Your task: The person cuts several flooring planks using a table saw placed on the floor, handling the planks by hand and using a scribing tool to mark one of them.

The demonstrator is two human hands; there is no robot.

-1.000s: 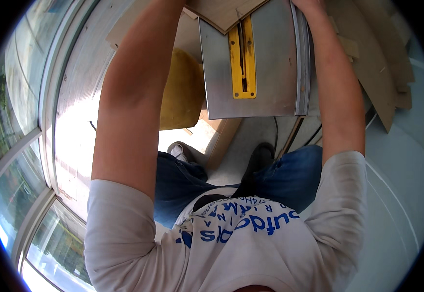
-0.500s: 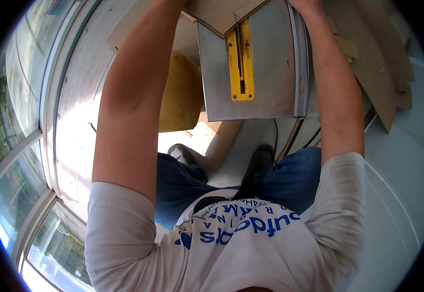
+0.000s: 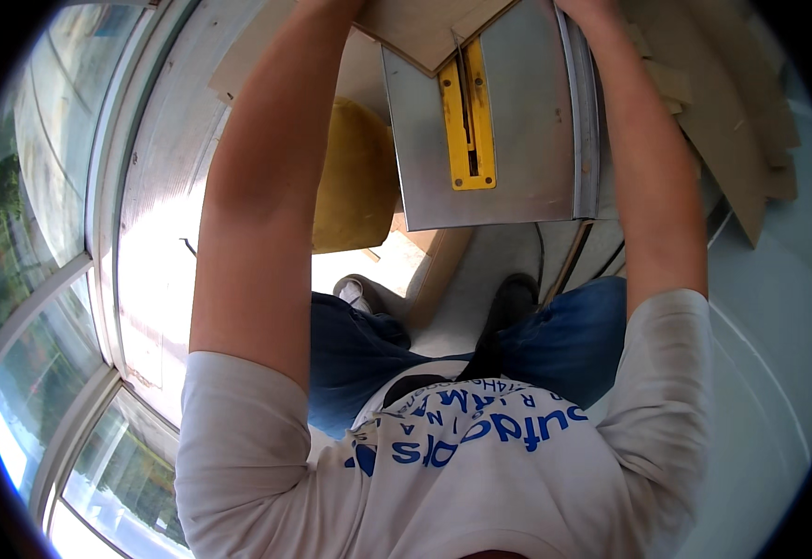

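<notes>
A thin wooden board (image 3: pixel 429 30) lies on the metal top of a table saw (image 3: pixel 527 130), at the upper edge of view. Its near corner points toward me, beside the slotted yellow insert plate (image 3: pixel 472 140). A narrow dark line runs into the board's edge where it meets the slot. My left forearm (image 3: pixel 266 140) reaches up to the board's left side, and the hand itself is cut off by the picture's edge. Only the back of my right hand (image 3: pixel 592 7) shows, by the rail (image 3: pixel 585 121) along the saw's right side. Its fingers are hidden.
Under my left arm stands a yellow rounded object (image 3: pixel 357 182), left of the saw. Stacked flat boards (image 3: pixel 727 121) and small wood offcuts (image 3: pixel 668 82) lie to the right. Windows (image 3: pixel 28 307) line the left. A plank (image 3: pixel 438 270) and a cable are near my feet.
The whole view has shifted slightly to the right. Both arms keep nearly the same pose, and the board's corner sits a touch nearer me over the saw top.
</notes>
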